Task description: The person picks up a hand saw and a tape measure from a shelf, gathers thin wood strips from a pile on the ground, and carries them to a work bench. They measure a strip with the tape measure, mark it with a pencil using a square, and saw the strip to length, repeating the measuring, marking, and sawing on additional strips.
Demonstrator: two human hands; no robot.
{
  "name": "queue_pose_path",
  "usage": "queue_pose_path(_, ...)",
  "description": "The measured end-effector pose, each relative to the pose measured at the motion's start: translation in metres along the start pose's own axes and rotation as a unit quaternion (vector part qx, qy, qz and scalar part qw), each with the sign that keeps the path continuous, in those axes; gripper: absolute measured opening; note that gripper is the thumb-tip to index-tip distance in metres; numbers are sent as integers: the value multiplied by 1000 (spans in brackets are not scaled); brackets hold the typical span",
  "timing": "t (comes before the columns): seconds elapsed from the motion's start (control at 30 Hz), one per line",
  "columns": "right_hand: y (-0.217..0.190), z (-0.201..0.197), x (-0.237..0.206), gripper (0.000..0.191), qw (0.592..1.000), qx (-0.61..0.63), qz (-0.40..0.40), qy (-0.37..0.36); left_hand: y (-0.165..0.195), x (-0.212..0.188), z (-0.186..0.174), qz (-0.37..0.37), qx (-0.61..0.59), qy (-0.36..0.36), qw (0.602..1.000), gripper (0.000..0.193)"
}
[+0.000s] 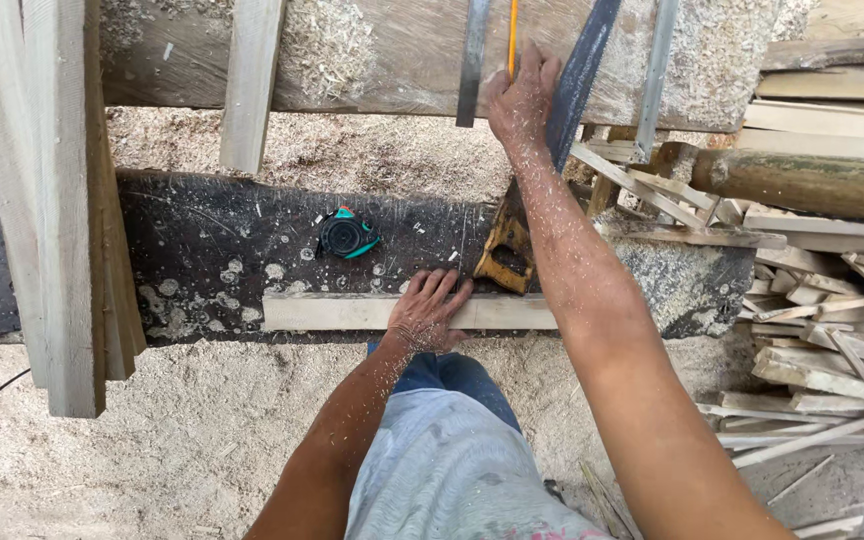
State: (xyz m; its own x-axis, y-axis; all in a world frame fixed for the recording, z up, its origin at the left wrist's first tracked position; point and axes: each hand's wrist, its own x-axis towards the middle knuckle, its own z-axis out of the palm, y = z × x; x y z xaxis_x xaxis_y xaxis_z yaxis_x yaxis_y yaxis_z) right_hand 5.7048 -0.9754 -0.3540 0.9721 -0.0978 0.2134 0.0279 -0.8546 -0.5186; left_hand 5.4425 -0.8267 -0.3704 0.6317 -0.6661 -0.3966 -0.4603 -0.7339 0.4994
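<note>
My left hand [429, 310] lies flat, fingers spread, on a pale wooden strip [332, 312] that rests along the near edge of a dark, worn plank [202, 235]. My right hand [520, 98] reaches far forward and is closed around a yellow pencil [513, 30] that points up and away. A hand saw lies under that arm: its wooden handle [507, 255] sits on the dark plank and its dark blade [580, 75] runs toward the back. A black and teal tape measure [345, 236] lies on the plank, left of the saw handle.
A steel square [472, 60] rests on the sawdust-covered board [392, 50] at the back. Upright pale boards [57, 200] stand at the left. A log [802, 182] and a heap of offcut strips [822, 340] fill the right. Sawdust covers the ground [182, 440].
</note>
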Motion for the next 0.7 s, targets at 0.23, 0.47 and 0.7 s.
queue_pose_path(0.23, -5, -72, -140, 65, 934, -156, 92, -308, 10, -1, -9, 13, 38, 39, 998, 87)
queue_pose_path(0.47, -10, -94, -227, 48, 978, -142, 22, -149, 39, -12, -36, 7, 13, 66, 998, 87)
queue_pose_path(0.7, 41, -170, -265, 22, 907, 389, 81, 137, 91, -22, -39, 17, 113, 73, 991, 91)
